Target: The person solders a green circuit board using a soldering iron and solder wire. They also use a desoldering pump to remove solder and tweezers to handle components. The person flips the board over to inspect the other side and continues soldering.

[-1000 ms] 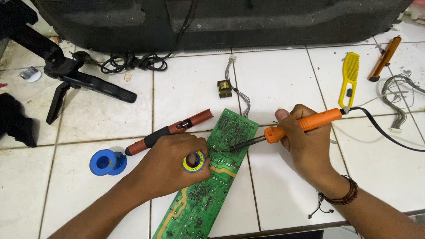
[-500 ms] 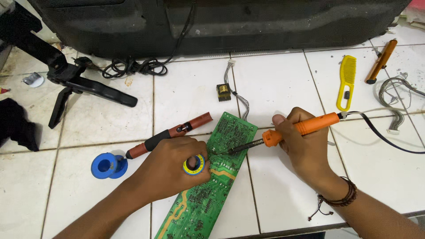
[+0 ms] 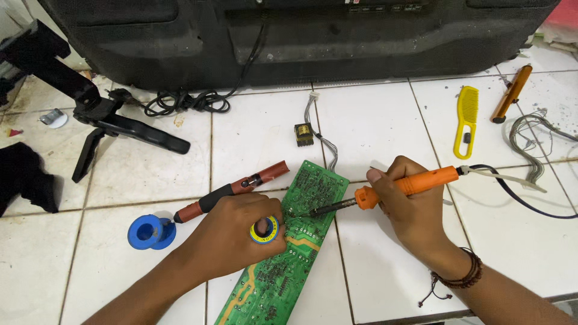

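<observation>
A green circuit board lies on the white tiled floor in front of me. My right hand grips an orange soldering iron, and its dark tip touches the board near the upper middle. My left hand rests on the board's left side and holds a small yellow-and-blue solder spool close to the iron's tip. A cord runs from the iron off to the right.
A red-and-black desoldering pump and a blue spool lie left of my left hand. A small transformer with wires, a yellow comb-like tool, an orange tool, a black tripod and a large black casing lie beyond.
The iron's tip has shifted slightly left along the board. My left hand with the solder spool has barely moved.
</observation>
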